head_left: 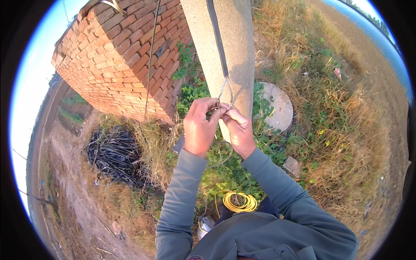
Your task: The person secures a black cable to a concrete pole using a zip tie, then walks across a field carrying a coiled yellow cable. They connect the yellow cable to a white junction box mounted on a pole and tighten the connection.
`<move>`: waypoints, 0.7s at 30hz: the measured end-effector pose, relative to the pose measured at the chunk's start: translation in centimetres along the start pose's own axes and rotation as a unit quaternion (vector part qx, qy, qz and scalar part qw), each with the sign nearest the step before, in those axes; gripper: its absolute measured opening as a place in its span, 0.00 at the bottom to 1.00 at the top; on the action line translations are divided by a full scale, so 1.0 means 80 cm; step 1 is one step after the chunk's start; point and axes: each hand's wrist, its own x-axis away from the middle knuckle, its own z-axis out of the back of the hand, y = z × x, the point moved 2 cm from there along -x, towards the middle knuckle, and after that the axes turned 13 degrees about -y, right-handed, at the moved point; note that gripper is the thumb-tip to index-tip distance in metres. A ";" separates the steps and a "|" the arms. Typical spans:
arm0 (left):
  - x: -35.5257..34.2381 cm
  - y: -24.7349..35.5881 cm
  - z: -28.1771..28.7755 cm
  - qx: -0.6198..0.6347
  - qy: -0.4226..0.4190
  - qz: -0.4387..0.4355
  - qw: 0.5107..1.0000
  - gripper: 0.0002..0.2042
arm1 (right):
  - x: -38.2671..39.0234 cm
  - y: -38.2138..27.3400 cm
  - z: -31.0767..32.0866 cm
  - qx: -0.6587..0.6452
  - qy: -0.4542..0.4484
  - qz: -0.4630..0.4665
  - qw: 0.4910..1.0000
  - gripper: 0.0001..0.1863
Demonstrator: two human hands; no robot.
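Black cable point(219, 39), yellow coil point(241, 209)

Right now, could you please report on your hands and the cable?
Left hand and right hand together at the split wires; dark cable in front of concrete pole; nothing visibly in the way.

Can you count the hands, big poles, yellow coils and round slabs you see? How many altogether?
Left hand and right hand: 2
Big pole: 1
Yellow coil: 1
Round slab: 1
Total: 5
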 end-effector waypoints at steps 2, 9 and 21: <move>-0.003 0.000 0.002 -0.023 -0.024 0.017 0.999 0.11 | 0.001 0.000 0.001 -0.065 -0.011 -0.020 0.998 0.18; -0.002 -0.003 -0.005 -0.110 -0.008 -0.041 0.993 0.10 | 0.002 -0.003 -0.003 -0.110 -0.016 -0.029 0.993 0.21; -0.018 -0.002 0.003 -0.184 -0.029 -0.091 0.978 0.06 | 0.007 -0.007 -0.020 -0.075 0.015 -0.045 0.996 0.20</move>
